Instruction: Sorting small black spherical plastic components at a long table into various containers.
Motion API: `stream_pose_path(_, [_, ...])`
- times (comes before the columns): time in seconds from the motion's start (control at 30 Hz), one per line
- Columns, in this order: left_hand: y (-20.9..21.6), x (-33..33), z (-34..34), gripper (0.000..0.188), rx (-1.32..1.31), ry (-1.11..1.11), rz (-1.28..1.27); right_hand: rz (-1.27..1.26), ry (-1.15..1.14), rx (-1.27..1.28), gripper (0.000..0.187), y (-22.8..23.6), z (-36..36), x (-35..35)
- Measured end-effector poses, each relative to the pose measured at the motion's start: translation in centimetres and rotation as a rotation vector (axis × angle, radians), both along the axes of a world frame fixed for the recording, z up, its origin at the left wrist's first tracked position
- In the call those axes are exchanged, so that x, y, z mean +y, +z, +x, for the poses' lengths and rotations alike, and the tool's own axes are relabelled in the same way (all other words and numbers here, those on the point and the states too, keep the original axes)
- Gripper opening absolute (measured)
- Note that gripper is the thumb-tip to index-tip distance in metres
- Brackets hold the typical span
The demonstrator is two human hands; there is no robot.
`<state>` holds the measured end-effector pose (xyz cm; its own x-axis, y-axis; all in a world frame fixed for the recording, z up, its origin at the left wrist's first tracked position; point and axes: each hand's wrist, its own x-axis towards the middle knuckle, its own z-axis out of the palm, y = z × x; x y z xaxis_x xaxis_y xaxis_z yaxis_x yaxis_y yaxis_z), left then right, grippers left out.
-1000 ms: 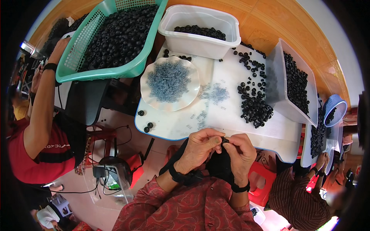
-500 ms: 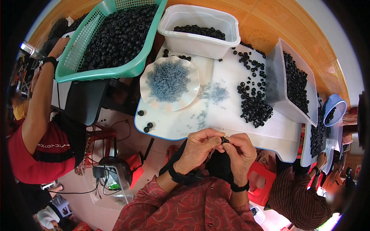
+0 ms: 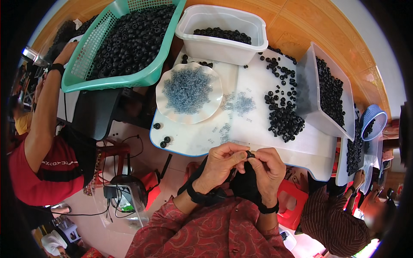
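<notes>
Just off the table's front edge, my left hand (image 3: 220, 167) and my right hand (image 3: 268, 174) meet, thumbs and fingertips pinched on one small black plastic part (image 3: 250, 155). Fingertips cover much of it. Ahead on the white table (image 3: 189, 137) is a scalloped white plate (image 3: 166, 107) heaped with tiny bluish-grey springs (image 3: 188, 89). More springs (image 3: 243, 104) lie scattered to its right. Farther right sits a loose pile of small black parts (image 3: 285, 124), some ring-shaped. A few rounded black pieces (image 3: 165, 142) rest near the left front corner.
A green basket (image 3: 129, 81) full of black rounded parts stands far left. Behind the plate is a white tub (image 3: 215, 50); a translucent bin (image 3: 310, 86) of black parts stands right. Co-workers sit at left (image 3: 47, 167) and right (image 3: 333, 219). A red stool (image 3: 292, 202) is beside me.
Both hands stay almost in place, still pinching the black part, which has turned slightly between the fingertips. The things on the table have not moved.
</notes>
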<state>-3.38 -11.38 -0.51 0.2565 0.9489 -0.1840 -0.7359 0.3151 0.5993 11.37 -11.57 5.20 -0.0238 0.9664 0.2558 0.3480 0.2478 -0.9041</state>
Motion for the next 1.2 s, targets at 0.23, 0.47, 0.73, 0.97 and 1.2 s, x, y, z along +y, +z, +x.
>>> stream_pose_path(0.23, [1.3,0.0,-0.4,0.021,0.135,-0.022,-0.017,-0.010,-0.009,-0.034,0.013,-0.3,0.3,0.0])
stream_pose_path(0.47, [1.8,0.0,-0.8,0.022,0.197,-0.045,0.030,-0.009,0.017,-0.092,0.013,0.1,0.6,0.3])
stream_pose_path(0.73, [2.1,-0.1,-0.9,0.021,0.377,-0.067,0.074,0.041,0.056,-0.266,0.015,1.2,0.3,0.4])
stream_pose_path(0.97, [1.7,-0.5,-0.3,0.022,0.438,-0.015,0.090,0.017,0.067,-0.267,0.016,0.6,-0.2,0.1])
stream_pose_path(1.2, [1.8,-0.4,-0.2,0.020,0.443,-0.011,0.049,-0.006,0.075,-0.273,0.015,0.6,-0.4,0.0])
